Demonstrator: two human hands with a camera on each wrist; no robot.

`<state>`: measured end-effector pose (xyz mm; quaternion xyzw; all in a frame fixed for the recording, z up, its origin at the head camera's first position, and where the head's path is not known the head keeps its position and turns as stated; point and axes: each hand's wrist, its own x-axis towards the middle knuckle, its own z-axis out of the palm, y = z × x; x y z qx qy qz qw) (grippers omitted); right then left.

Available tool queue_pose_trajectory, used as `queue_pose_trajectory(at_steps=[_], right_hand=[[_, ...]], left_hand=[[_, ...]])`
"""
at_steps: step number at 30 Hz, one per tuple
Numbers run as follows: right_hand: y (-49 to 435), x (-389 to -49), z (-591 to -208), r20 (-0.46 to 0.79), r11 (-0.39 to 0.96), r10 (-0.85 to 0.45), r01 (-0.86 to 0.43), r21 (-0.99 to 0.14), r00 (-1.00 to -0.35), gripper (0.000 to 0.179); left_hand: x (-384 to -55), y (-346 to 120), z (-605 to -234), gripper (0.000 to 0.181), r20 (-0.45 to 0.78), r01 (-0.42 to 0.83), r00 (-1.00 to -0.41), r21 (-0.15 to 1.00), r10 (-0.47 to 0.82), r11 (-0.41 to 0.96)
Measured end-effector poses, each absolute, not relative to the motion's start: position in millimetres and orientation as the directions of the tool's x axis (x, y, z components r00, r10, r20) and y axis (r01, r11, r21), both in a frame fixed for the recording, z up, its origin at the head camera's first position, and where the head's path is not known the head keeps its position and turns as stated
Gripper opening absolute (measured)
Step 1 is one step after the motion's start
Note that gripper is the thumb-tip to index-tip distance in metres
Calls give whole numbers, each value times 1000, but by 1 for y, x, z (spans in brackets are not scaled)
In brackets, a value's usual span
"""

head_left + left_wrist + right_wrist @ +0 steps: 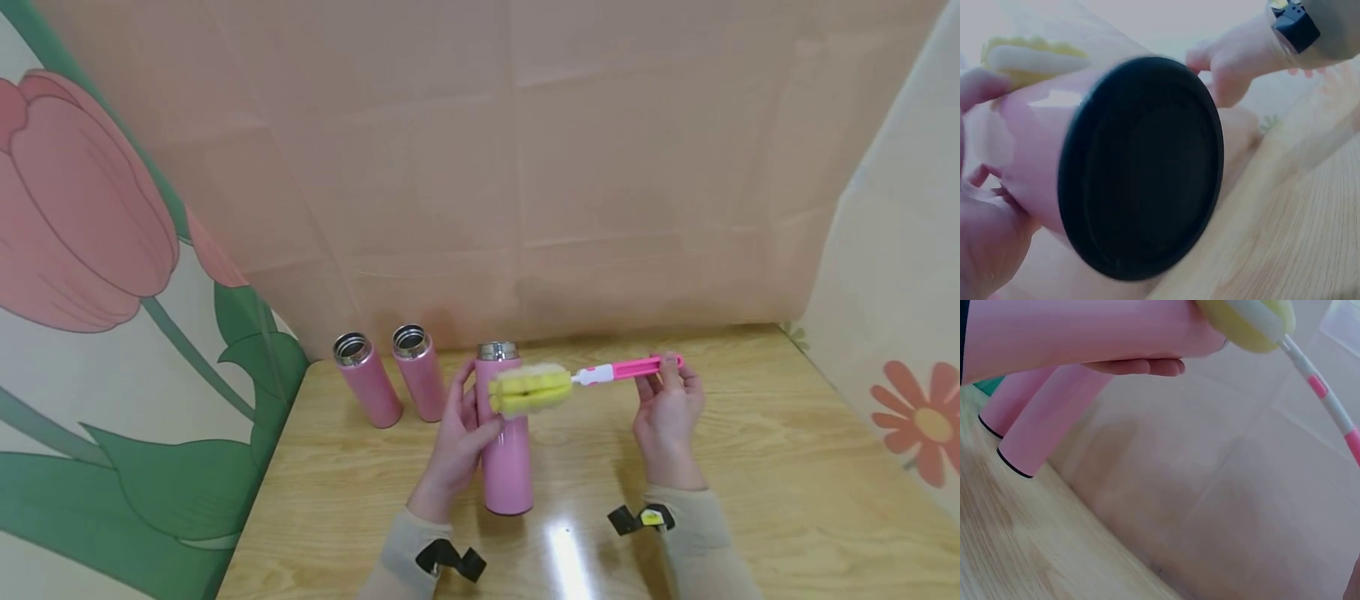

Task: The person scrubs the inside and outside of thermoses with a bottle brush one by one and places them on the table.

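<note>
My left hand (456, 442) grips a pink bottle (507, 475) around its side, lifted off the table. Its black base (1147, 169) faces the left wrist camera, and a bare metal neck (498, 351) shows at the top in the head view. Between thumb and fingertips, my right hand (670, 412) pinches the pink handle end of a bottle brush (596, 375). The brush lies nearly level, its yellow and white sponge head (529, 390) crossing in front of the bottle's upper side. Whether sponge and bottle touch, I cannot tell.
Two more pink bottles (369, 382), uncapped, stand at the back left of the wooden table (780, 467). A beige sheet (645, 167) hangs behind the table's far edge. Painted flower walls flank both sides.
</note>
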<state>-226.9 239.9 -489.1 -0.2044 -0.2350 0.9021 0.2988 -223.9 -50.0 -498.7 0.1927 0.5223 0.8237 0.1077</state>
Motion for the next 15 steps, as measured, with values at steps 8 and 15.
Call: queue_pose_trajectory(at_steps=[8,15], right_hand=[[241,-226,-490,-231,-704,645,-447,-552,-729,24],[240,-225,-489,-219,-697,652,-462,-548,-726,30]], left_hand=[[-227,-52,-498,98,188,79,-933,939,307,-335],[-229,-53,-499,95,205,106,-931,943,301,-315]])
